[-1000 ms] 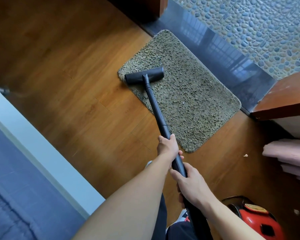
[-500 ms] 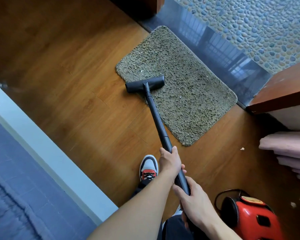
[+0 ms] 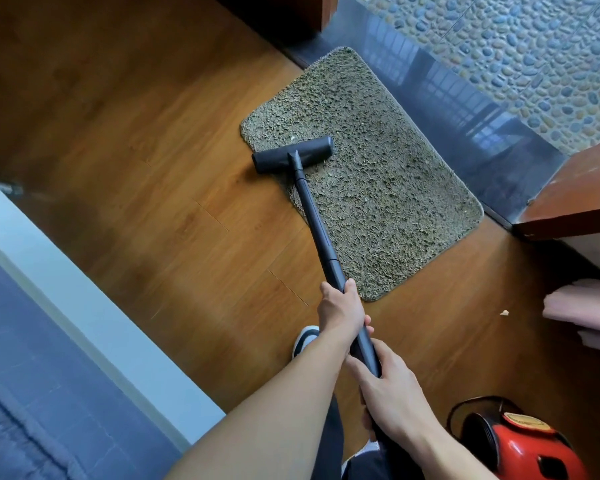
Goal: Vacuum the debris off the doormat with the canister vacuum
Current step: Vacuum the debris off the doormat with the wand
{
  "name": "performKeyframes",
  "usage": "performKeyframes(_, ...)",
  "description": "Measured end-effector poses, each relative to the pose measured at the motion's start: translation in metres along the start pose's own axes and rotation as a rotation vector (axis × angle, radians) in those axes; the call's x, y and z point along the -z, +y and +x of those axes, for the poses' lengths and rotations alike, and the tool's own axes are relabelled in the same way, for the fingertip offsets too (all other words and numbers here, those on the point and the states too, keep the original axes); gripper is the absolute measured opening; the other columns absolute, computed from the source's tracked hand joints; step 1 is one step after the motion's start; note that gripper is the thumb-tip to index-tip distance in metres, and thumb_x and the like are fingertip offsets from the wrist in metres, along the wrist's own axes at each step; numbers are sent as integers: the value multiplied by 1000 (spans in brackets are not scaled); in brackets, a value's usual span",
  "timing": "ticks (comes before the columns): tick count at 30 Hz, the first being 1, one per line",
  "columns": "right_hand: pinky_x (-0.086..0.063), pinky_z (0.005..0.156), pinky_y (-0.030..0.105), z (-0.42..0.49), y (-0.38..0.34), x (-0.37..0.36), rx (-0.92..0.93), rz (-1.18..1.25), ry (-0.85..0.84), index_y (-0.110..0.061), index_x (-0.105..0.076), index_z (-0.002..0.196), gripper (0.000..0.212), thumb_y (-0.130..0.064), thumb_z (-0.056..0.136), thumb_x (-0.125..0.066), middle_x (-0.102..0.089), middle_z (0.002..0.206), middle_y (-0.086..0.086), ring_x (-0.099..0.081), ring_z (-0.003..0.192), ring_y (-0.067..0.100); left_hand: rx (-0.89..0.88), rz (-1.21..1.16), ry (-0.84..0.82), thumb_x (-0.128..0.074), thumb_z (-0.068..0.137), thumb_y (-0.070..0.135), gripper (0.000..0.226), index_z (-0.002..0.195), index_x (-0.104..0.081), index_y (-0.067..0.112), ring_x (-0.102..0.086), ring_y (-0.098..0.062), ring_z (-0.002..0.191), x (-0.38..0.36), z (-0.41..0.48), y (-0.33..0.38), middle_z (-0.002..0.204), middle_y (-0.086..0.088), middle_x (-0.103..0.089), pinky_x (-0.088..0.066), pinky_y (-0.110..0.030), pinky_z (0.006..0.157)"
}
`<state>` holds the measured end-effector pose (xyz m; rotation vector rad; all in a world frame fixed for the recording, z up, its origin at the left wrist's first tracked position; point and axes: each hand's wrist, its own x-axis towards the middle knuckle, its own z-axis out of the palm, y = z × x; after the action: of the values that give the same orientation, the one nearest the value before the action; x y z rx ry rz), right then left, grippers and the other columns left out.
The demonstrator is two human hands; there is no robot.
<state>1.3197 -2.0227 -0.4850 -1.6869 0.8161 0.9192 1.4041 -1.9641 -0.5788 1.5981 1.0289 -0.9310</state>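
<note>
Mid-sweep: left hand and right hand both curl round the wand. The nozzle straddles the left edge of the mat at frame centre. A speck lies just above the nozzle, so pushing forward looks next.

Doormat is shaggy, rough olive pile, cloth-like. The wand and floor head look like matt black plastic; the canister is shiny red plastic. Wood floor has a smooth sheen, the dark threshold strip is mirror-glossy, and the pebble flooring is bumpy.
</note>
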Motion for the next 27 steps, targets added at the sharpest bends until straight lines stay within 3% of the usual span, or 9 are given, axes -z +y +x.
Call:
performKeyframes(8, -55, 45, 38, 7, -12, -4, -10, -14, 21, -38, -55, 110, 15, -42, 96, -58, -65, 70, 6, -63, 44, 24, -5, 64, 15, -42, 103, 40, 34, 121, -42, 11, -54, -17, 43, 7, 4, 14, 67, -5, -55, -61, -41, 62)
performKeyframes(11, -50, 41, 32, 8, -17, -4, -27, 21, 5, -38, -55, 113, 16, -39, 97, -58, -64, 69, 7, -62, 41, 25, 11, 50, -1, -42, 103, 41, 35, 121, -42, 11, -53, -18, 44, 9, 7, 15, 66, -5, -54, -59, -38, 60)
performKeyframes(16, -48, 40, 32, 9, -21, 2, -76, 43, -48, -25, -56, 103, 10, -33, 98, -56, -59, 71, 9, -58, 39, 27, 29, 77, -10, -40, 104, 39, 35, 126, -38, 12, -55, -17, 48, 6, 8, 19, 73, -6, -54, -59, -35, 59)
performKeyframes(20, -46, 42, 33, 3, -18, 10, -112, 50, -56, -11, -53, 94, 21, -31, 96, -58, -55, 62, 7, -54, 39, 28, 31, 88, -7, -38, 104, 35, 29, 120, -37, 12, -57, -20, 50, 0, 0, 18, 74, -6, -54, -62, -42, 66)
performKeyframes(23, -45, 42, 32, -3, -8, 11, -129, 49, -62, -8, -53, 94, 23, -31, 95, -59, -54, 51, 3, -53, 41, 28, 47, 96, -13, -38, 104, 34, 27, 120, -36, 12, -56, -21, 49, -5, -7, 8, 77, -8, -55, -61, -40, 61)
performKeyframes(27, -49, 52, 38, -15, 24, 13, -120, -1, -66, -14, -57, 93, 19, -33, 95, -60, -57, 61, 5, -55, 48, 24, 81, 89, -26, -38, 104, 34, 25, 117, -36, 12, -55, -20, 49, -15, -19, -20, 82, -11, -55, -56, -34, 50)
